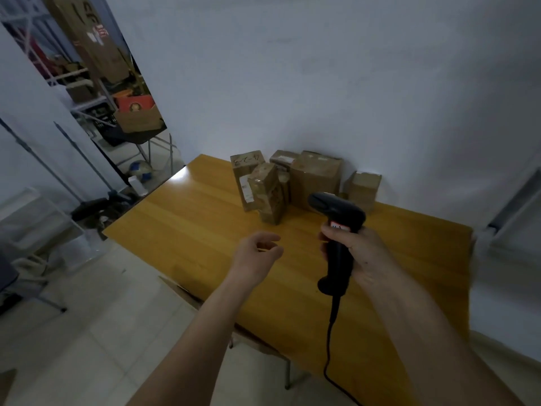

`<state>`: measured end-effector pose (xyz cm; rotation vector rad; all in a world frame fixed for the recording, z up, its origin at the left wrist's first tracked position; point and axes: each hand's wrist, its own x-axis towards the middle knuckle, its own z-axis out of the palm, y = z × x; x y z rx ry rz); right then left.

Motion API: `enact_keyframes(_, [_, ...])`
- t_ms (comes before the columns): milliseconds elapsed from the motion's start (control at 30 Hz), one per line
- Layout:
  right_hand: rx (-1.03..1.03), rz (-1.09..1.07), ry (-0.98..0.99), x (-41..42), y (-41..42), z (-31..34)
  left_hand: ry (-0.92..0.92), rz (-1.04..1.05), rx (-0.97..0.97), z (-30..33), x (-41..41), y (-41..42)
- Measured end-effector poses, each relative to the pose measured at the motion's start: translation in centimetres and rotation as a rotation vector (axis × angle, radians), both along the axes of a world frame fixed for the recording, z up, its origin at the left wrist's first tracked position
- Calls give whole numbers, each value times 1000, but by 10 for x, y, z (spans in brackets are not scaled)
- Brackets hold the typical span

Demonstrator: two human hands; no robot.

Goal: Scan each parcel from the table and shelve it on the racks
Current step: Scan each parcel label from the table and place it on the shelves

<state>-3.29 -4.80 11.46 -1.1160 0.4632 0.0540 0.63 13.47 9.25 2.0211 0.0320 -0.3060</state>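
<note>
Several brown cardboard parcels stand in a cluster at the far side of the wooden table [190, 230], against the white wall. The nearest is a taped parcel [268, 196]; behind it are a parcel with handwriting on top [244, 174], a larger box [317, 178] and a small box [363, 189] on the right. My right hand [355, 253] grips a black corded barcode scanner [339, 227], its head pointing toward the parcels. My left hand [257, 254] hovers over the table, fingers loosely curled, holding nothing, a short way before the taped parcel.
The scanner's cable [329, 347] hangs down across the table's near edge. Through a doorway on the left stand racks with cardboard boxes [137, 118]. A ball [140, 169] and dark clutter lie on the floor left of the table. A white plastic bin [44, 230] sits lower left.
</note>
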Motion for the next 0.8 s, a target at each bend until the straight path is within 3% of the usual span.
enact_keyframes(300, [6, 108, 89, 48, 11, -13, 66, 89, 185, -26, 92, 7])
enact_keyframes(633, [36, -10, 114, 98, 24, -12, 9, 16, 391, -39, 217, 4])
enact_keyframes(800, [50, -80, 127, 125, 44, -13, 27, 35, 373, -44, 269, 7])
